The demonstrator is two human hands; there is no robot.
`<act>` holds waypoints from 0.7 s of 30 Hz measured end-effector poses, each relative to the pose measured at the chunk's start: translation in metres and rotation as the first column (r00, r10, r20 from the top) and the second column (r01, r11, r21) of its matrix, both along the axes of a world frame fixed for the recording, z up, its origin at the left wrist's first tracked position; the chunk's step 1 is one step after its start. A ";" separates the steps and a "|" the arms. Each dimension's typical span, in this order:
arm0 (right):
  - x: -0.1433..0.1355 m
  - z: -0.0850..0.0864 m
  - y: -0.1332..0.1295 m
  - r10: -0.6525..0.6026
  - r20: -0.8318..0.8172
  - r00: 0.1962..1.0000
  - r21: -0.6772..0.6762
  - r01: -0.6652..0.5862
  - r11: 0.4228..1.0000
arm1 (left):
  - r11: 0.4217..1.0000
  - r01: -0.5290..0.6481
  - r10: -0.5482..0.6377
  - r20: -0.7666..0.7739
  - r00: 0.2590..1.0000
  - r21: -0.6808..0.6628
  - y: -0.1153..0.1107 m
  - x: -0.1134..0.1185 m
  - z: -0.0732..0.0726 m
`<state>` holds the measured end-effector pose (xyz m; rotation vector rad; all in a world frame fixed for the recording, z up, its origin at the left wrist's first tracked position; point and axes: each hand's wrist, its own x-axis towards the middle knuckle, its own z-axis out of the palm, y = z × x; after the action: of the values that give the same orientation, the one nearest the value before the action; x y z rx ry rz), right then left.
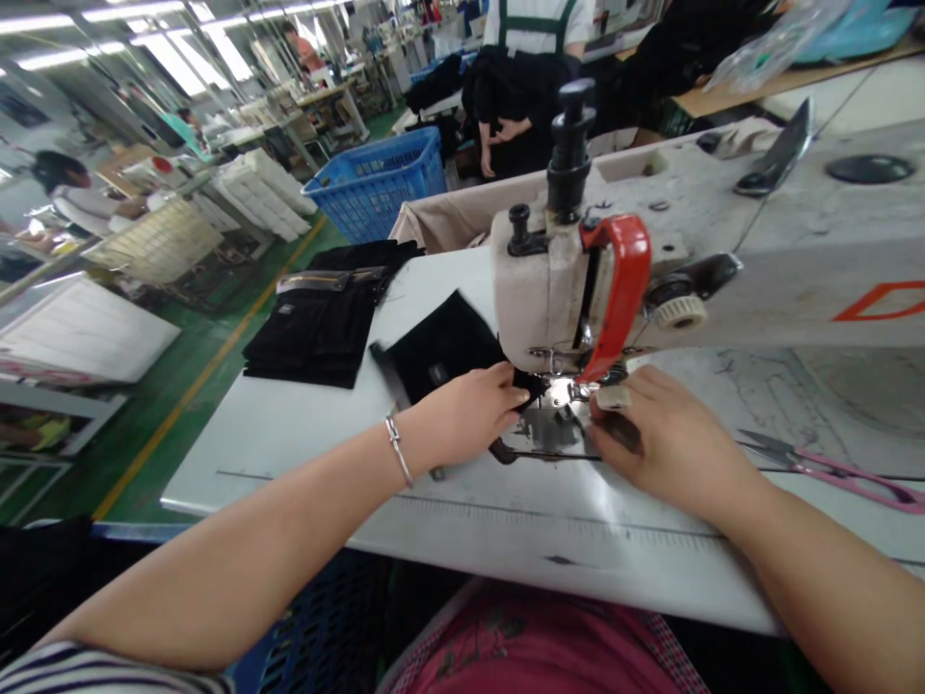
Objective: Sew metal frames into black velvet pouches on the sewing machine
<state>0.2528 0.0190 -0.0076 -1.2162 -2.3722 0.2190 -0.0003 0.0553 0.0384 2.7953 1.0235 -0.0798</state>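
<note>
A black fabric piece (446, 349) lies on the white sewing table, its right corner at the needle area of a sewing machine (535, 289) with a red guard (620, 289). My left hand (466, 413), with a bracelet at the wrist, has its fingers closed on the right edge of that fabric. Just right of the presser foot, my right hand (669, 439) is curled with thumb and fingers together beside the metal plate (549, 432); what it pinches, if anything, is too small to tell.
Stacked black pieces (310, 328) lie at the table's left. Pink-handled scissors (831, 469) rest at right. Behind the table are a blue basket (383, 183), a cloth-lined bin (455, 214) and a person (531, 87) holding black cloth.
</note>
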 end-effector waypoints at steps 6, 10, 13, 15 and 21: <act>-0.003 -0.006 0.004 -0.047 -0.074 0.996 0.065 0.052 0.997 | 0.998 0.069 -0.067 0.142 0.988 -0.004 -0.023 0.000 -0.012; -0.012 -0.012 0.000 -0.129 0.025 0.991 0.195 0.121 0.973 | 0.999 0.000 0.009 0.258 0.966 -0.037 -0.044 0.002 -0.031; -0.012 -0.012 -0.007 0.049 0.086 0.995 0.204 -0.066 0.977 | 0.999 -0.041 0.048 0.290 0.956 -0.030 -0.052 0.006 -0.037; -0.012 -0.013 -0.011 0.157 0.083 0.984 0.160 -0.168 0.973 | 0.999 -0.040 0.044 0.299 0.953 -0.021 -0.050 0.007 -0.038; -0.017 -0.013 -0.010 0.127 0.085 0.988 0.080 -0.134 0.988 | 1.000 0.000 0.002 0.282 0.959 -0.007 -0.021 0.000 -0.039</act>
<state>0.2358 0.0093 -0.0204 -1.0491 -2.5056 0.1114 -0.0001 0.0347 -0.0010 2.6955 0.9502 0.3059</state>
